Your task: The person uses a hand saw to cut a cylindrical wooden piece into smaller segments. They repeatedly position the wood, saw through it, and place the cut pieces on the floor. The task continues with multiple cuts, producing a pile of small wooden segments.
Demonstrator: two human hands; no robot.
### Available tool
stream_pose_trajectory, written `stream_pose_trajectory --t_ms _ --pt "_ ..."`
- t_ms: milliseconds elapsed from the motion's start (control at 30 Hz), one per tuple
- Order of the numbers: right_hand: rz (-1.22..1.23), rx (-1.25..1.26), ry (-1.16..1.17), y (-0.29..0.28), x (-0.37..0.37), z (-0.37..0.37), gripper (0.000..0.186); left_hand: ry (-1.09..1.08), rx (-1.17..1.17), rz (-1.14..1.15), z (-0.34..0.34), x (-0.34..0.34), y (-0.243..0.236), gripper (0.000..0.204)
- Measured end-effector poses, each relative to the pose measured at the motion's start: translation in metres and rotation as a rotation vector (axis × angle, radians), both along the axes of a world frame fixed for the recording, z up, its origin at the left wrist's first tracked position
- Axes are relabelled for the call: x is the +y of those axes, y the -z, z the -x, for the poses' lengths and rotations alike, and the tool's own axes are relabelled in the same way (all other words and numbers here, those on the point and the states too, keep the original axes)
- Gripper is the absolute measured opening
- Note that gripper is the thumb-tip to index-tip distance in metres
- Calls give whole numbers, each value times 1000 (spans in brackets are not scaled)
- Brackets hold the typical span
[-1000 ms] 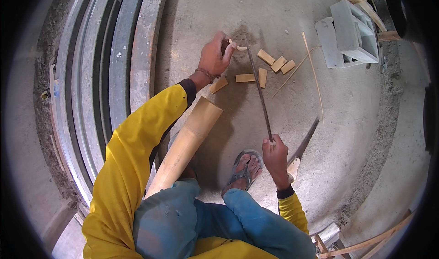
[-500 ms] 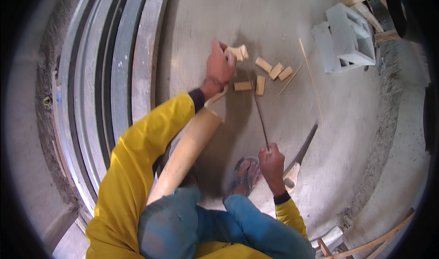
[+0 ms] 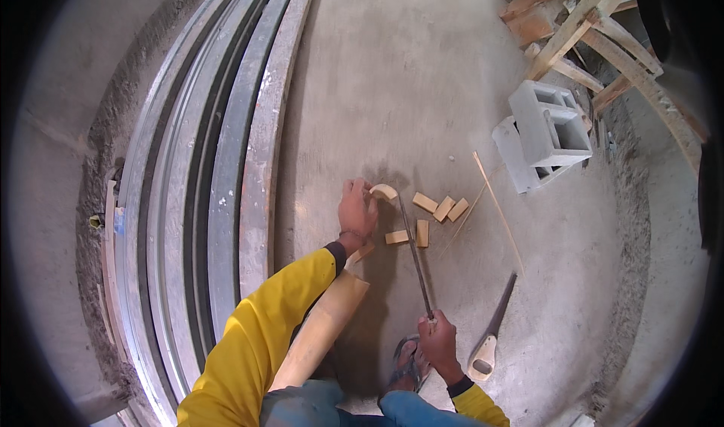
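Observation:
My left hand (image 3: 356, 212) is closed on a short curved piece of bamboo (image 3: 383, 191) above the concrete floor. My right hand (image 3: 437, 336) grips a long, narrow dark blade (image 3: 414, 255), whose far end lies beside that curved piece; I cannot tell whether they touch. Small cut bamboo blocks (image 3: 422, 235) lie scattered around the blade, with two thin strips (image 3: 498, 208) to their right. A thick bamboo length (image 3: 320, 329) slants up from my knee under my left forearm. A handsaw (image 3: 483, 355) lies to the right of my right hand.
Long grey metal beams (image 3: 256, 163) run along the left side beside a wall (image 3: 53, 148). Concrete hollow blocks (image 3: 547, 129) sit at the right, in front of rough timber framing (image 3: 573, 35). My sandalled foot (image 3: 406, 363) stands near my right hand.
My view has tilted up, so my hands and the floor items appear lower. The bamboo piece in my left hand has turned over and back, still at the blade's far end.

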State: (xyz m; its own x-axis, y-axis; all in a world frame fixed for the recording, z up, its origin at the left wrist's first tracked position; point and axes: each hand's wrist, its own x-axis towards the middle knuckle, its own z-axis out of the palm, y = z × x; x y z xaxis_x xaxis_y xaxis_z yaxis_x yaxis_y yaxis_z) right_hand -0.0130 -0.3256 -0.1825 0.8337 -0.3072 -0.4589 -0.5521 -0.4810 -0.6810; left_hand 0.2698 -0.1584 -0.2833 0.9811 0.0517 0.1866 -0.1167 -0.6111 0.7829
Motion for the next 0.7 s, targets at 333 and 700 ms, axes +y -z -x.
stream_pose_trajectory --t_ms 333,700 --pt "44 -106 -8 9 -5 2 25 77 219 -322 4 9 -3 33" --pt "98 -96 -119 22 -2 -15 26 23 332 -215 7 6 4 33"
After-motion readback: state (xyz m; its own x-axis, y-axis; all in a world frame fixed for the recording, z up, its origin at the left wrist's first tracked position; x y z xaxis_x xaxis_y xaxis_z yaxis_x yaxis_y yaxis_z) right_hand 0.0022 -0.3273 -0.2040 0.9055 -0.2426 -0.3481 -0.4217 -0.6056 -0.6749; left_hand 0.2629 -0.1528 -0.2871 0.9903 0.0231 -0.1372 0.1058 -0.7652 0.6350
